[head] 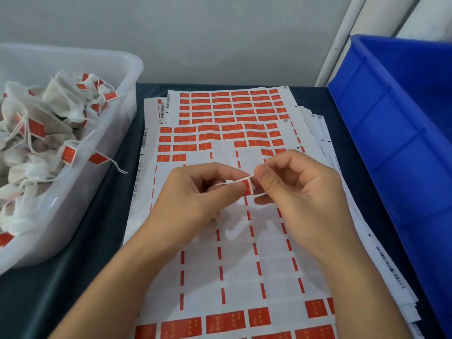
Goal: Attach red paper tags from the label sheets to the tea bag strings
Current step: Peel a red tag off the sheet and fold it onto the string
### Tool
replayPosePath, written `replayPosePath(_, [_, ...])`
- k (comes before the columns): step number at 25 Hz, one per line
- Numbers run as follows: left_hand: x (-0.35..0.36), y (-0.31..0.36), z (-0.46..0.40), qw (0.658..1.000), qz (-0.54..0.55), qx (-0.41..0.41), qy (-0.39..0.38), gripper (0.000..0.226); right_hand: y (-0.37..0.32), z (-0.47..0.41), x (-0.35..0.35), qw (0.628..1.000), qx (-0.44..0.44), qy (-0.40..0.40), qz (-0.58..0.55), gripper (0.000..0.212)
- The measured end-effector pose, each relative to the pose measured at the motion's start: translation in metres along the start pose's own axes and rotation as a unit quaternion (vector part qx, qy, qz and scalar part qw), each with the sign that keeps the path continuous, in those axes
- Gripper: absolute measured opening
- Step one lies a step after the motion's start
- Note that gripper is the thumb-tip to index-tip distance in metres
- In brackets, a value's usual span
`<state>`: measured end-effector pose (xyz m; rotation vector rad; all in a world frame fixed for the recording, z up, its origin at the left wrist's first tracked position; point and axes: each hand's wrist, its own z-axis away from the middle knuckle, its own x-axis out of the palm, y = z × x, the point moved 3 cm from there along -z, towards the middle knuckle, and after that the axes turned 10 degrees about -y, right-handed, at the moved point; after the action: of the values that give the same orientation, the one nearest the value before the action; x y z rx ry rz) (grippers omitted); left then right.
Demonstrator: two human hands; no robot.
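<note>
A dark counter [85,277] is carrying everything in view. On its right side a large blue bin [396,133] is standing, its interior not showing from here. At the left a clear plastic tub [117,113] is sitting, heaped with white tea bags [36,133], many of them already wearing red tags on their strings, and one string is hanging over the tub's near rim. Between the two containers a stack of label sheets [234,265] is lying flat; the top sheet is showing many blank rows in its middle, with red labels remaining toward the far end and along the near edge.

Above the middle of that sheet both hands are meeting. The left hand [195,194] is pinching a small red paper tag [248,187] between thumb and forefinger, its fingers curled and clamped on the tag. The right hand [300,184] is pinching a thin white tea bag string [242,180] just beside the tag, its fingertips pressed together on it. The string is running across the tag's top edge. A bit of white tea bag seems to be peeking out beneath the left palm, though that is hard to tell.
</note>
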<state>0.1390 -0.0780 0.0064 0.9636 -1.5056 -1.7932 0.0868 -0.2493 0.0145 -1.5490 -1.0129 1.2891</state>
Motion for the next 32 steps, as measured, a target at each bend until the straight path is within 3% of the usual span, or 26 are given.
replayPosePath(6, [0.0006, -0.0068, -0.0013, 0.993, 0.103, -0.055, 0.000, 0.023, -0.0006, 0.0001, 0.0014, 1.000, -0.004, -0.010, 0.004, 0.004])
replayPosePath(14, [0.0020, -0.0072, -0.0026, 0.996, 0.044, -0.078, -0.003, 0.015, 0.0007, 0.0001, 0.0000, 1.000, 0.001, -0.003, -0.009, 0.005])
replayPosePath(32, [0.0032, -0.0043, -0.0021, 0.996, 0.036, -0.080, -0.005, 0.014, 0.0010, 0.0010, 0.0000, 1.000, 0.019, 0.002, -0.012, 0.005])
